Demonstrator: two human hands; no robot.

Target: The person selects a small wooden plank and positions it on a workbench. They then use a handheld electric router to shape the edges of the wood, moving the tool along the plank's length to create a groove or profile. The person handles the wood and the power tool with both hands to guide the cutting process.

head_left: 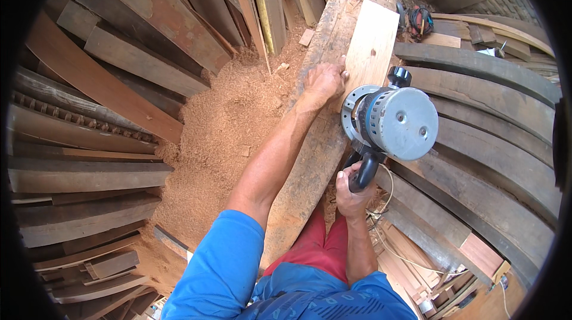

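A router (400, 122) with a round grey motor top, a metal base ring and black handles sits over the near end of a pale wooden board (370, 40). My right hand (354, 194) is wrapped round the router's near black handle. My left hand (325, 83) is at the board's left edge, its fingers curled and their tips against the wood. Under the board lies a long, worn wooden plank bench (307, 198). The router's bit and the near end of the board are hidden beneath the tool.
Wood shavings (214, 123) cover the floor on the left. Stacked timbers (137, 61) lean around them. Curved dark beams (488, 123) lie close on the right. A pale cord (390, 192) trails below the router. A red and black tool (420, 22) lies beyond the bench's right side.
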